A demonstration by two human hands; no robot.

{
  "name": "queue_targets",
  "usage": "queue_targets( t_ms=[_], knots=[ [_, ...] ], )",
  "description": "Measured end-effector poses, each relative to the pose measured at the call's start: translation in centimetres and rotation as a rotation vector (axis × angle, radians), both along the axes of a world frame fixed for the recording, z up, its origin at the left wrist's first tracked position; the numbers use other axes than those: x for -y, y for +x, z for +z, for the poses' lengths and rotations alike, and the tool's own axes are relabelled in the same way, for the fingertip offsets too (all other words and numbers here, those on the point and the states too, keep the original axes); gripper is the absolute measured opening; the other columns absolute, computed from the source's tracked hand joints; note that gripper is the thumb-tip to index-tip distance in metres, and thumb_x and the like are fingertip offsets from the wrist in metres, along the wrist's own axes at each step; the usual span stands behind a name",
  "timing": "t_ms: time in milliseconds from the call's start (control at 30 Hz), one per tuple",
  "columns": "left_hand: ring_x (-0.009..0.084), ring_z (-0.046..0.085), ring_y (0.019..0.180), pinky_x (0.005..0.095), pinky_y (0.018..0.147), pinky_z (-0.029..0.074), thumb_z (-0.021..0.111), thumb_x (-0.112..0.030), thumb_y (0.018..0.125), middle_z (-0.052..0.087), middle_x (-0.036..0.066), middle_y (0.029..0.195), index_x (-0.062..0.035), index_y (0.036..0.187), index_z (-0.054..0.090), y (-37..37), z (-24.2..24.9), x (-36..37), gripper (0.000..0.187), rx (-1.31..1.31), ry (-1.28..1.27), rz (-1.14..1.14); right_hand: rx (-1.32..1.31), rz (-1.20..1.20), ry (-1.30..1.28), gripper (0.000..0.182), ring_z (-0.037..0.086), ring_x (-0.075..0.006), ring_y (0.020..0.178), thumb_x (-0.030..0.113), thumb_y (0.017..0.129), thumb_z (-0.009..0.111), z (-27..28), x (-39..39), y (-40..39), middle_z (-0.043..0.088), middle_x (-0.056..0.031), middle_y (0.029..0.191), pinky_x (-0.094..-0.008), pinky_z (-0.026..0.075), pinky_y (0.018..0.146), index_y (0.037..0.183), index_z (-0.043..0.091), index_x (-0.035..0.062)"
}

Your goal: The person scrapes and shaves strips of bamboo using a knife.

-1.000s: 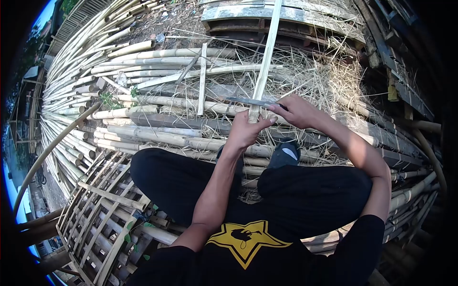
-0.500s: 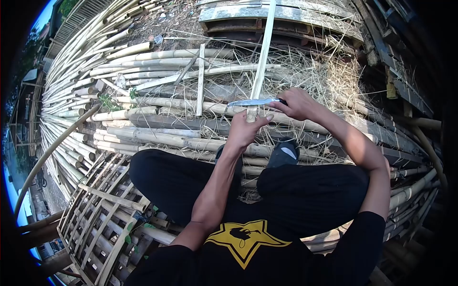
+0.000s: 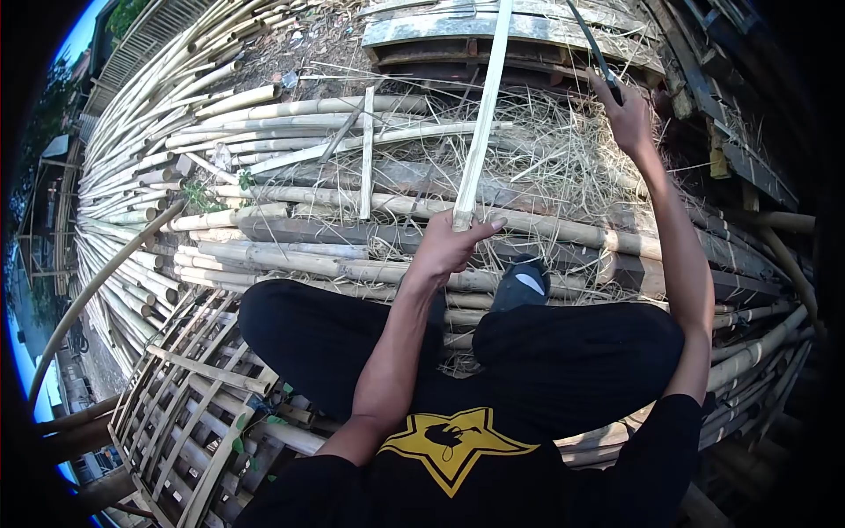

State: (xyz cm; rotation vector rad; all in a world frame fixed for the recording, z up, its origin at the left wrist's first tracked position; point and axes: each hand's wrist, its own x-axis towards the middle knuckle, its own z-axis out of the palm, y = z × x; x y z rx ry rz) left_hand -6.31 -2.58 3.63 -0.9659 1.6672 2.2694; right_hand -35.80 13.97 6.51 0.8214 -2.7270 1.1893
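Observation:
My left hand (image 3: 447, 245) grips the near end of a long, pale bamboo strip (image 3: 485, 110), its thumb stretched to the right. The strip runs away from me and passes over the edge of a wooden pallet (image 3: 519, 33). Up and to the right, my right hand (image 3: 628, 116) is closed on the dark handle of a knife (image 3: 597, 46). Its blade points away from me, toward the top edge of the view, well apart from the strip.
Bamboo poles (image 3: 290, 255) lie under and in front of my feet, with more poles (image 3: 132, 185) fanned out at left. Thin shavings (image 3: 563, 150) cover the ground beyond. A woven bamboo lattice (image 3: 189, 405) is at lower left. Stacked timber (image 3: 704, 97) stands at right.
My right hand has carried the knife from across the strip, close to my left hand, up and to the right. The left hand still holds the strip in nearly the same place.

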Motion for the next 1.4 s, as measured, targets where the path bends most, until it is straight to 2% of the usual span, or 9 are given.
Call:
queue_targets(
  t_ms=[33, 133, 200, 267, 433, 767, 1000, 1200, 1400],
  knots=[
    [0.0007, 0.031, 0.037, 0.0207, 0.035, 0.018, 0.075, -0.017, 0.082, 0.042, -0.008, 0.05, -0.0102, 0.067, 0.051, 0.0, -0.1, 0.0, 0.029, -0.003, -0.002, 0.002, 0.023, 0.079, 0.065, 0.061, 0.037, -0.0089, 0.049, 0.063, 0.086, 0.055, 0.6, 0.9, 2.0, 0.042, 0.0027, 0.053, -0.0277, 0.026, 0.048, 0.064, 0.054, 0.0063],
    [0.0008, 0.031, 0.035, 0.0216, 0.034, 0.017, 0.074, -0.017, 0.083, 0.041, -0.008, 0.05, -0.0101, 0.068, 0.051, 0.3, 0.0, 0.0, 0.029, -0.024, -0.016, 0.007, 0.167, 0.209, 0.147, 0.061, 0.039, -0.0103, 0.049, 0.063, 0.086, 0.053, 0.5, 2.8, 4.2, 0.045, 0.0004, 0.054, -0.0301, 0.03, 0.048, 0.071, 0.056, 0.0045],
    [0.0009, 0.031, 0.035, 0.022, 0.033, 0.017, 0.075, -0.018, 0.083, 0.041, -0.008, 0.049, -0.0099, 0.069, 0.051, 0.1, 0.4, -0.2, 0.029, -0.043, -0.055, 0.034, 0.233, 0.337, 0.179, 0.06, 0.046, -0.0185, 0.05, 0.058, 0.092, 0.047, -0.7, 3.4, 5.6, 0.049, -0.0071, 0.057, -0.0359, 0.036, 0.051, 0.077, 0.058, 0.0009],
    [0.001, 0.031, 0.034, 0.0221, 0.033, 0.017, 0.075, -0.019, 0.083, 0.041, -0.008, 0.048, -0.0103, 0.068, 0.05, 0.0, 0.7, -0.2, 0.03, -0.05, -0.025, 0.047, 0.207, 0.5, 0.37, 0.05, 0.056, -0.0349, 0.063, 0.045, 0.099, 0.04, -0.2, 3.9, 8.1, 0.058, -0.0201, 0.071, -0.0449, 0.042, 0.062, 0.091, 0.058, -0.0009],
    [0.0007, 0.033, 0.04, 0.0217, 0.037, 0.021, 0.074, -0.023, 0.084, 0.043, -0.009, 0.052, -0.0064, 0.076, 0.06, 0.4, -0.6, 0.1, 0.023, -0.051, -0.25, 0.041, 0.223, 0.624, 0.36, 0.049, 0.056, -0.039, 0.061, 0.043, 0.099, 0.04, -1.7, 3.9, 10.3, 0.056, -0.0214, 0.062, -0.0467, 0.045, 0.061, 0.083, 0.058, 0.0008],
    [0.0008, 0.034, 0.048, 0.0225, 0.043, 0.024, 0.074, -0.026, 0.084, 0.05, -0.008, 0.058, -0.0029, 0.086, 0.066, 0.5, -0.6, 0.1, 0.024, -0.047, -0.355, 0.057, 0.089, 0.7, 0.41, 0.053, 0.056, -0.0402, 0.061, 0.047, 0.097, 0.04, -1.8, 4.8, 9.4, 0.057, -0.0216, 0.062, -0.0481, 0.045, 0.062, 0.084, 0.061, 0.0008],
    [0.0007, 0.036, 0.048, 0.0215, 0.043, 0.024, 0.074, -0.026, 0.084, 0.047, -0.009, 0.056, -0.0029, 0.081, 0.066, 0.7, -1.4, 0.1, 0.025, -0.077, -0.374, -0.021, 0.105, 0.416, 0.398, 0.062, 0.051, -0.0328, 0.056, 0.052, 0.097, 0.038, -1.1, 2.6, 4.8, 0.052, -0.018, 0.058, -0.0443, 0.041, 0.059, 0.078, 0.062, -0.0019],
    [-0.0005, 0.034, 0.044, 0.0209, 0.039, 0.022, 0.074, -0.023, 0.084, 0.048, -0.008, 0.056, -0.0036, 0.084, 0.065, 0.5, -1.7, 0.1, 0.022, -0.146, -0.31, 0.052, 0.251, 0.703, 0.319, 0.062, 0.044, -0.0332, 0.053, 0.049, 0.098, 0.038, -2.1, 3.8, 9.8, 0.049, -0.02, 0.057, -0.045, 0.039, 0.058, 0.069, 0.055, -0.0033],
    [0.0, 0.034, 0.044, 0.0215, 0.039, 0.022, 0.074, -0.022, 0.084, 0.048, -0.008, 0.057, -0.004, 0.082, 0.064, 0.6, -1.3, 0.2, 0.02, -0.079, -0.363, 0.041, 0.119, 0.703, 0.416, 0.064, 0.049, -0.0349, 0.057, 0.052, 0.097, 0.038, -2.6, 4.1, 8.5, 0.05, -0.0184, 0.057, -0.0469, 0.039, 0.06, 0.07, 0.056, -0.0026]
  ],
)
